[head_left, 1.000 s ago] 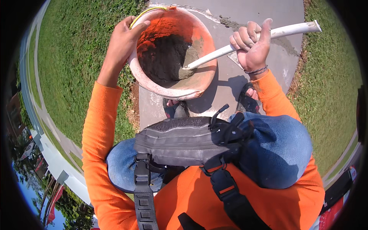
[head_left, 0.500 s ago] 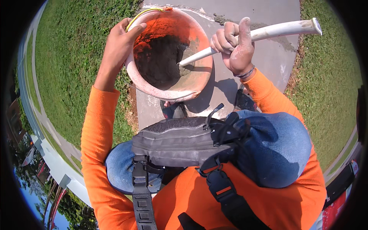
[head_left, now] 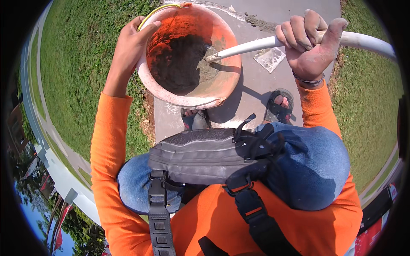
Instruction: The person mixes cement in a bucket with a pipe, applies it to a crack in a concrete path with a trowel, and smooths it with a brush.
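A bucket [head_left: 232, 79] with an orange inside and a mortar-crusted rim stands tilted in front of me. Wet grey mortar [head_left: 181, 64] lies in it. My left hand [head_left: 136, 40] grips its left rim, thumb over the edge, beside the yellow cord handle [head_left: 160, 9]. In my right hand [head_left: 311, 45] is a white plastic pipe [head_left: 250, 46], with the fingers wrapped round it and the thumb up. The pipe's lower end rests in the mortar at the right side of the bucket; its far end runs out toward the right rim of the picture.
Beneath the bucket is a grey concrete path [head_left: 256, 98] with grass [head_left: 85, 64] on both sides. A mortar-smeared square plate [head_left: 270, 59] lies right of the bucket, near a strip of spilled mortar [head_left: 260, 23]. My sandalled feet [head_left: 279, 104] are close behind the bucket.
My right hand has moved right and outward with the pipe, whose lower end has shifted slightly up and right in the mortar. The square plate has come into sight. My left hand stays on the rim.
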The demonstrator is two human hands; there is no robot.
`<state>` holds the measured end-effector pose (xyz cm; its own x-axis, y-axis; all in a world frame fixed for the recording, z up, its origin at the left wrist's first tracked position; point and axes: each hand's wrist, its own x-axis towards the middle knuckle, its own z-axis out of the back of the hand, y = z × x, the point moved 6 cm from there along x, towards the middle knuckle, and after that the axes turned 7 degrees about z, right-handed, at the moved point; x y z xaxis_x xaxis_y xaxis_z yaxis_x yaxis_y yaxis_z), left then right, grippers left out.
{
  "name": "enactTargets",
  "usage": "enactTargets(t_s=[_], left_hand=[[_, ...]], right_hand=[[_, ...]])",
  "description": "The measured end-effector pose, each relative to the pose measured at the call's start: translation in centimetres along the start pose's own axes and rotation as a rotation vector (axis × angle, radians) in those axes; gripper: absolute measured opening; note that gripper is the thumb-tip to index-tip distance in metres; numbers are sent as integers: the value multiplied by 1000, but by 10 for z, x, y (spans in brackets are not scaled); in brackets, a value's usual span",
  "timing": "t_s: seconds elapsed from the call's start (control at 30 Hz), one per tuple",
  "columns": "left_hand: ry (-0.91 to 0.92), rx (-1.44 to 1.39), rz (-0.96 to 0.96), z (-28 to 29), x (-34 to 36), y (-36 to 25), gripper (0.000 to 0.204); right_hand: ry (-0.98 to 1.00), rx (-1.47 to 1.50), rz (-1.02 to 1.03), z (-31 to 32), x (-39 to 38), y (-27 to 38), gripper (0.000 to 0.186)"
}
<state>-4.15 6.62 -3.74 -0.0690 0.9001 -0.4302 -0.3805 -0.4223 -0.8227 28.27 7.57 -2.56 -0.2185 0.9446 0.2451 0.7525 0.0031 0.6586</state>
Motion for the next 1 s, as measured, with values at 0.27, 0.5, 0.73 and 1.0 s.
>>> enactTargets(t_s=[0.27,0.5,0.73,1.0], left_hand=[[39,96,14,-3,7,-1,29],[33,115,38,-5,3,-3,31],[45,75,19,-4,5,0,29],[44,163,-21,-14,-3,-15,27]], right_hand=[[-164,-154,-59,-9,-16,-73,56],[-173,-154,-6,-3,-21,-88,55],[-225,-16,-99,-10,-11,-59,58],[-330,-34,-168,12,-21,-73,57]])
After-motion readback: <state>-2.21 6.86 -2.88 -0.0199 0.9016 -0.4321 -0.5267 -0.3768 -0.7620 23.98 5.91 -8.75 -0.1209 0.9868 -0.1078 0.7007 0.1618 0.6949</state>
